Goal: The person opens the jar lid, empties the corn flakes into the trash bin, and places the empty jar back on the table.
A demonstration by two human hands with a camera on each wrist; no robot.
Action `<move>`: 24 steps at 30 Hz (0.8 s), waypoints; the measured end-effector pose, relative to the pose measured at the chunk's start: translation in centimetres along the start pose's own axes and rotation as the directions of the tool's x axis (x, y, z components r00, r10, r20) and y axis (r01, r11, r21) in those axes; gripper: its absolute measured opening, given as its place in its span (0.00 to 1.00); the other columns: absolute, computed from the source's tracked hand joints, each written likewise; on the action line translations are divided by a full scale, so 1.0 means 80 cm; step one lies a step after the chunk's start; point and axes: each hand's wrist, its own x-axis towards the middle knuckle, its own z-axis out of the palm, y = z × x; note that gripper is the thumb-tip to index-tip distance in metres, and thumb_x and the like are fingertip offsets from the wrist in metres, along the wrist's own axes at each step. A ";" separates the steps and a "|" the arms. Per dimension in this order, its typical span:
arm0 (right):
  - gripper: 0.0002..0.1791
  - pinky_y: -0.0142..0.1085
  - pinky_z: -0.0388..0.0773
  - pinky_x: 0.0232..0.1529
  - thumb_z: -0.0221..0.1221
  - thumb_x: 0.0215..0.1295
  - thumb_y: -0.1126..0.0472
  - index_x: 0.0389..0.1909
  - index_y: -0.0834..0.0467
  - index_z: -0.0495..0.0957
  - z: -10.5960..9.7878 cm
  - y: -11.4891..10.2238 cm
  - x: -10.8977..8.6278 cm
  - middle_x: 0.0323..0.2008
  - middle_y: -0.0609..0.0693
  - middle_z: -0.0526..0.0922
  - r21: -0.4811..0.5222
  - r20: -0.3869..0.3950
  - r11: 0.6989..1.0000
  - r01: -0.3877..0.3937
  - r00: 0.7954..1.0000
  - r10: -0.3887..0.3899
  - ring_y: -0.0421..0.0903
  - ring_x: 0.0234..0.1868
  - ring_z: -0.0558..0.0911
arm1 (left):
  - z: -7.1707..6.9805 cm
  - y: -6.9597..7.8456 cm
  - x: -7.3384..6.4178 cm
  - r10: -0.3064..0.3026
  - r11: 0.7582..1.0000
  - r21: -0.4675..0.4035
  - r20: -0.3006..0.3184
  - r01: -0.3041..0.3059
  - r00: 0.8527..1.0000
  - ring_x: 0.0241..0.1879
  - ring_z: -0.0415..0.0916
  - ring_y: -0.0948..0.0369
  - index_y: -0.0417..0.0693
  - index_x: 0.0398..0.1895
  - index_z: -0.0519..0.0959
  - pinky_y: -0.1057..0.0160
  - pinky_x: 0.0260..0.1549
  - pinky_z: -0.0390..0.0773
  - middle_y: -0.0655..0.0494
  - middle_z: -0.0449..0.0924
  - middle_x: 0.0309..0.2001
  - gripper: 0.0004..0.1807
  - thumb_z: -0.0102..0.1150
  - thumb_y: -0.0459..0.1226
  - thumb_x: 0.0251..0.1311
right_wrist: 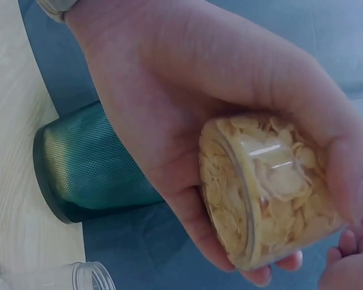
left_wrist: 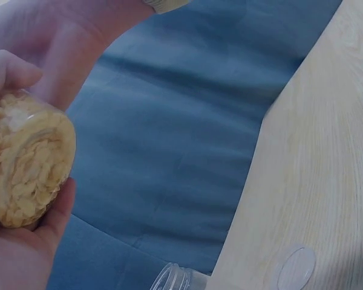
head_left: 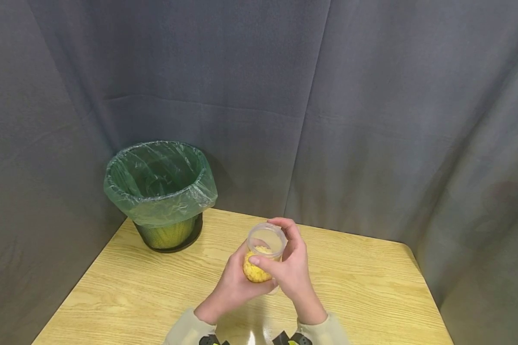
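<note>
A clear plastic jar (head_left: 265, 239) with yellow flakes (head_left: 254, 273) in its lower part is between both hands, tilted above the table. My left hand (head_left: 237, 280) grips its body from the left and below; in the right wrist view the left hand's fingers curl round the jar (right_wrist: 278, 187). My right hand (head_left: 294, 261) holds the upper end, with its thumb across the front and fingers behind the rim. Whether a clear lid covers the mouth, I cannot tell. In the left wrist view, the flake-filled base of the jar (left_wrist: 36, 169) shows.
A mesh bin (head_left: 168, 235) with a green plastic liner (head_left: 172, 208) stands at the table's back left. Another clear jar (left_wrist: 178, 279) and a clear disc (left_wrist: 296, 267) appear in the left wrist view. Grey curtains (head_left: 250, 96) enclose the wooden table (head_left: 371, 287).
</note>
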 end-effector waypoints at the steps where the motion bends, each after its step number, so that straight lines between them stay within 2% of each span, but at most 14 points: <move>1: 0.39 0.43 0.69 0.58 0.79 0.45 0.62 0.57 0.68 0.72 0.000 0.000 0.000 0.52 0.60 0.75 -0.005 -0.007 1.000 0.002 1.000 -0.002 0.55 0.55 0.73 | 0.000 0.000 0.000 0.001 1.000 0.001 -0.004 -0.001 1.000 0.52 0.77 0.52 0.54 0.68 0.70 0.55 0.52 0.79 0.49 0.77 0.57 0.43 0.77 0.27 0.45; 5: 0.33 0.45 0.65 0.61 0.76 0.48 0.64 0.56 0.67 0.74 0.000 0.000 0.001 0.51 0.61 0.76 -0.017 -0.004 1.000 0.022 1.000 -0.022 0.56 0.57 0.70 | 0.000 0.000 0.001 -0.009 1.000 0.000 -0.011 0.009 1.000 0.51 0.77 0.52 0.55 0.66 0.71 0.55 0.51 0.79 0.52 0.78 0.56 0.42 0.77 0.27 0.45; 8: 0.31 0.46 0.68 0.60 0.73 0.53 0.62 0.57 0.68 0.75 0.000 0.002 0.001 0.53 0.61 0.75 -0.004 0.023 0.999 0.039 0.999 -0.039 0.56 0.59 0.69 | 0.000 -0.001 0.000 -0.025 1.000 0.000 -0.007 0.025 1.000 0.51 0.77 0.52 0.55 0.67 0.70 0.55 0.51 0.79 0.51 0.78 0.55 0.43 0.77 0.27 0.45; 14: 0.27 0.46 0.71 0.58 0.64 0.62 0.56 0.58 0.68 0.76 -0.003 0.006 0.001 0.54 0.60 0.76 -0.006 0.076 0.997 0.079 0.994 -0.079 0.55 0.60 0.70 | 0.000 0.002 -0.001 -0.099 0.994 -0.035 0.028 0.100 0.995 0.50 0.77 0.51 0.54 0.65 0.71 0.55 0.50 0.80 0.49 0.78 0.55 0.41 0.77 0.29 0.46; 19: 0.25 0.47 0.71 0.57 0.56 0.62 0.56 0.56 0.67 0.77 -0.005 0.006 0.002 0.53 0.60 0.78 -0.067 0.069 0.992 0.105 0.993 -0.100 0.55 0.58 0.72 | 0.001 0.002 -0.002 -0.142 0.989 -0.033 0.054 0.144 0.988 0.48 0.78 0.52 0.53 0.64 0.71 0.54 0.50 0.79 0.53 0.79 0.52 0.38 0.76 0.30 0.47; 24: 0.26 0.46 0.67 0.56 0.51 0.59 0.56 0.54 0.69 0.76 -0.008 -0.001 0.006 0.51 0.57 0.80 -0.117 0.031 0.985 0.124 0.992 -0.121 0.52 0.55 0.73 | 0.001 0.000 -0.004 -0.135 0.991 -0.009 0.050 0.136 0.990 0.47 0.78 0.53 0.57 0.62 0.72 0.54 0.49 0.79 0.54 0.80 0.49 0.38 0.76 0.29 0.45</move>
